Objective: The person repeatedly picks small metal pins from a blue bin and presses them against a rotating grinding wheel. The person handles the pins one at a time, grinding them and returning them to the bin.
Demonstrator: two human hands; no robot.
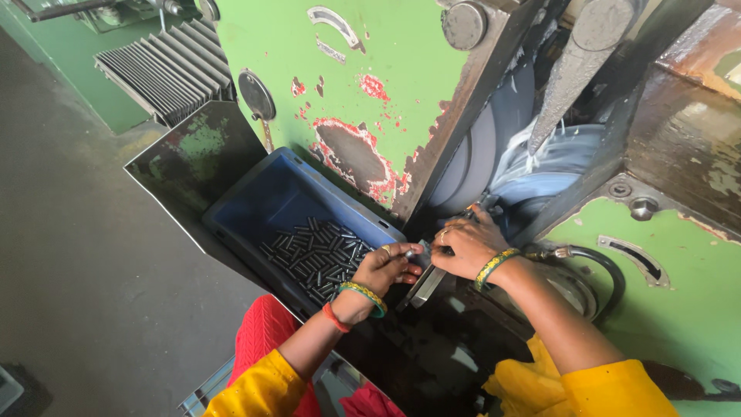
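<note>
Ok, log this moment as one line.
left hand: pinching small metal pin beside blue bin of pins | right hand: at metal guide by grinding wheel | green machine: paint chipped

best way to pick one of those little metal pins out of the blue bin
Come from above, through the open top of the blue bin. Pinch a loose metal pin across its middle; the pins lie flat, and those at the heap's edge have room beside them.

One blue bin (255,202), many small dark metal pins (316,255), two hands, one green machine (386,85).
</note>
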